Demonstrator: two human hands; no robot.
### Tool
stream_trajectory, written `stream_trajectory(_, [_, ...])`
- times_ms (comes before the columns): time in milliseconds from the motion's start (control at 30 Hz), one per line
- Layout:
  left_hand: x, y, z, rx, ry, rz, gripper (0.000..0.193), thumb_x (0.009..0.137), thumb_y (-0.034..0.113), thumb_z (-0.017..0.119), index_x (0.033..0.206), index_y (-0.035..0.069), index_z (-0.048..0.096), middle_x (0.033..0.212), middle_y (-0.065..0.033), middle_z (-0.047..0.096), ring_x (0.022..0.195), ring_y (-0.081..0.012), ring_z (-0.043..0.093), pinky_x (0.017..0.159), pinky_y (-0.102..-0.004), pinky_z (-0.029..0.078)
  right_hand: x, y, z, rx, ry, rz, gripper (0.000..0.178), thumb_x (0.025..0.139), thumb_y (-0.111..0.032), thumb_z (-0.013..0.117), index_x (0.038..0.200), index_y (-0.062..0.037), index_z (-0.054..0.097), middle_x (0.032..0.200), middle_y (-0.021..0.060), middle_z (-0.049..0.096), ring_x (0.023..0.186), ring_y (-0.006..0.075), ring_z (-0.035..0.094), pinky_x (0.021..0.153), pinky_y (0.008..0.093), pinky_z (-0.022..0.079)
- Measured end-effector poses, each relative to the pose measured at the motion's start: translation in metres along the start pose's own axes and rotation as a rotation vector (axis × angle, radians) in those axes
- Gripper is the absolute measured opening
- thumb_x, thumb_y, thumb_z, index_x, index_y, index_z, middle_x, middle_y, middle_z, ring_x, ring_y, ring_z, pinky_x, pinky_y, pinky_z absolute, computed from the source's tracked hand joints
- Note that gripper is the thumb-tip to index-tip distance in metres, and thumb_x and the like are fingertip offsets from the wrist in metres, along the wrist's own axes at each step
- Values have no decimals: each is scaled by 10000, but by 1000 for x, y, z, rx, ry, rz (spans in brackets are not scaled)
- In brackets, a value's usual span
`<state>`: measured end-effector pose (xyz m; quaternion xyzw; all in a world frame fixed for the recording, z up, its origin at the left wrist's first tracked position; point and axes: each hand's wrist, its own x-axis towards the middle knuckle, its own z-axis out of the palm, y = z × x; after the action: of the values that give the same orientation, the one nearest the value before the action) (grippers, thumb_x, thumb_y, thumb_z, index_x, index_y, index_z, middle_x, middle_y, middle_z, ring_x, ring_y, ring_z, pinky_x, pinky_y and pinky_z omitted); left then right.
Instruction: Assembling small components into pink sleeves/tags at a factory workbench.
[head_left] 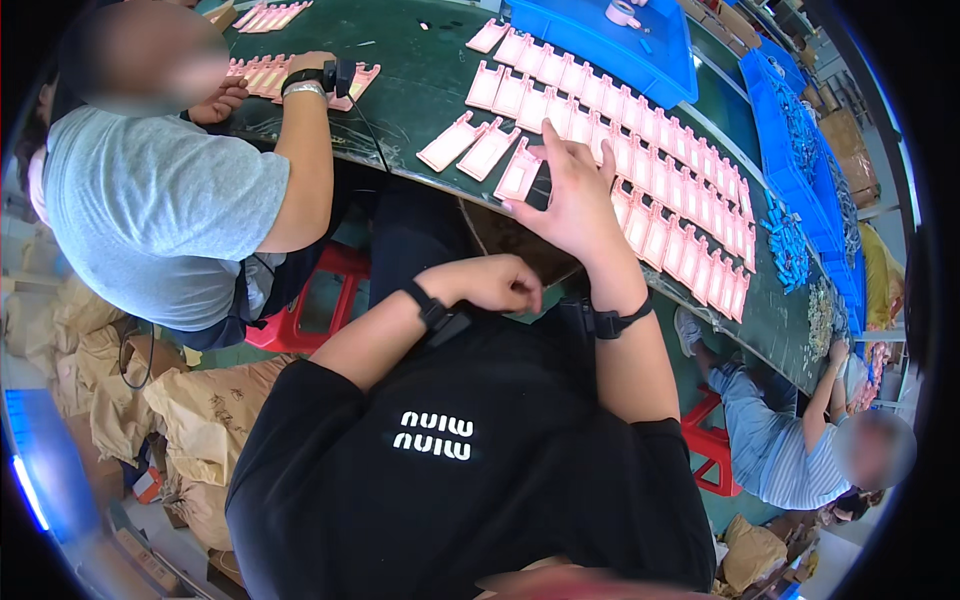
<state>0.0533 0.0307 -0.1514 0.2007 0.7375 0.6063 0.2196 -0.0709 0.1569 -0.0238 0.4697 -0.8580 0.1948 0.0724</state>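
Observation:
My right hand (575, 195) is over the near edge of the dark green table, palm down with thumb and fingers spread. Its thumb and index finger are beside a flat pink plastic tag-shaped piece (519, 172) with a paler rectangle and a notched top. Whether they touch it, I cannot tell. Two more pink pieces (487, 152) lie to its left, and long slanting rows of the same pieces (640, 160) run to the right. My left hand (500, 284) is in front of my body, below the table edge, fingers loosely curled with nothing showing in them.
A blue tray (610, 45) with a tape roll (622, 13) stands at the back. Blue bins (790, 150) and a pile of small blue parts (787, 245) are on the right. One co-worker (180, 190) sits at left handling pink pieces; another person (790, 450) sits far right.

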Motion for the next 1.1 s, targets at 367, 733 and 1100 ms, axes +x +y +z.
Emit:
stream_trajectory(367, [-26,110,-73,947,977,285,67,833,66,799,896,48,785,1031,-68,699,1084,-322,661,954,-457,539,-1,29,-5,42,-14,-8,1057,789,-395,944,1667,-33,482,1442,40,773,1419,312,600,1321,692,173])
stream_trajectory(733, [10,117,-95,1435,693,104,28,801,172,825,819,151,832,898,-15,729,1021,-247,677,948,-428,512,-1,27,-8,60,-38,60,1097,773,-442,951,1661,-8,476,1417,63,779,1423,350,584,1314,717,166])
stream_trajectory(1100, [20,130,-96,1564,555,46,36,783,152,811,780,120,826,875,-30,769,1042,-241,698,960,-406,525,-2,34,0,85,63,5,1047,745,-462,922,1599,3,535,1273,92,810,1354,336,630,1301,721,158])
